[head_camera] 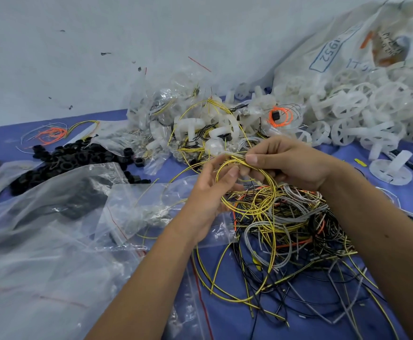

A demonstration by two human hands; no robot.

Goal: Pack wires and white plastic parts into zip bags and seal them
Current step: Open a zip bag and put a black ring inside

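Both hands (225, 182) pinch yellow wire coil (247, 190).

Yellow black-striped wires (247, 190), white plastic parts (362, 111), blue table (227, 266)

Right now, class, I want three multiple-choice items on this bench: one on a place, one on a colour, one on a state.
1. Where is the heap of black rings?
A. left of the hands
B. right of the hands
C. inside the white sack

2. What colour is the wire loop in the hands?
A. blue
B. yellow
C. green

3. What is the right hand doing?
A. lying flat on the table
B. sealing a bag
C. pinching the wire loop

Answers: 1 A, the rings lie on the blue table at the left. 2 B, the loop is yellow. 3 C, thumb and fingers pinch the loop's top, while the left hand holds its side.
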